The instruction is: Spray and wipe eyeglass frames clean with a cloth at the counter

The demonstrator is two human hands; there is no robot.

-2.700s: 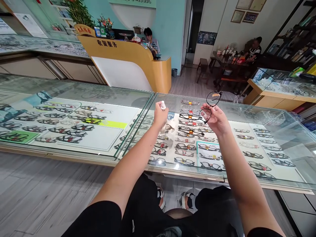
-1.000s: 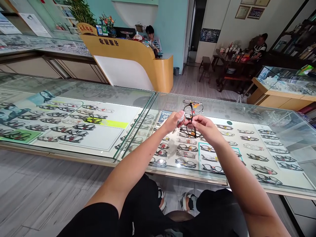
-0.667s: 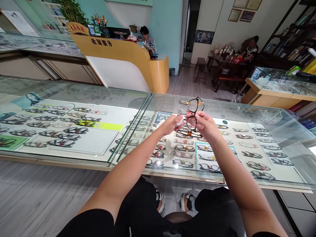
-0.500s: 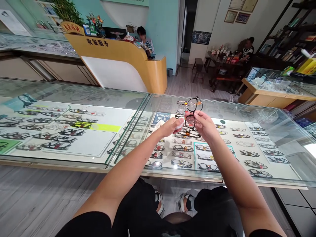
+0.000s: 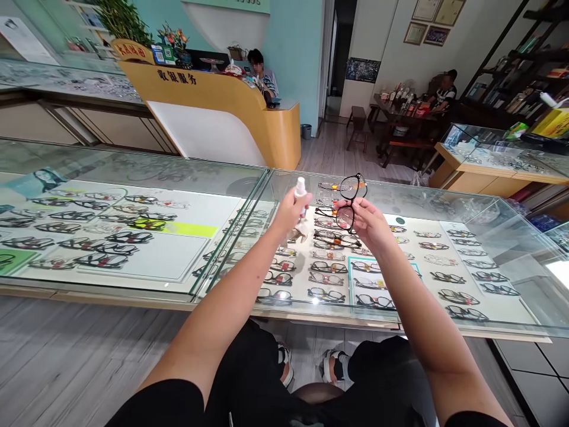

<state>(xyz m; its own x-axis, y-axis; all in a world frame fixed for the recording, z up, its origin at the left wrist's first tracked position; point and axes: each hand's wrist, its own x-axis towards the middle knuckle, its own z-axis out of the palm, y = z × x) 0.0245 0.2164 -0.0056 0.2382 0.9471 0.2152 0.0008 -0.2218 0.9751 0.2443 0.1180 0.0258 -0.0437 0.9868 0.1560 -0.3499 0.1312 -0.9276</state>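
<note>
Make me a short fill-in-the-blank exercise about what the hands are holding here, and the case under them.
1. The left hand holds a small white ____.
2. The black-framed glasses are held in the ____ hand.
3. The display case below has a see-through top made of ____.

Missing words: bottle; right; glass.

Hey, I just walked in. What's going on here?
Someone sits at a glass display counter with rows of spectacles inside. Their left hand holds a small white bottle upright, and their right hand holds black-framed glasses, one lens above the other. The bottle and glasses are apart. Farther back, another person is behind a yellow desk.
</note>
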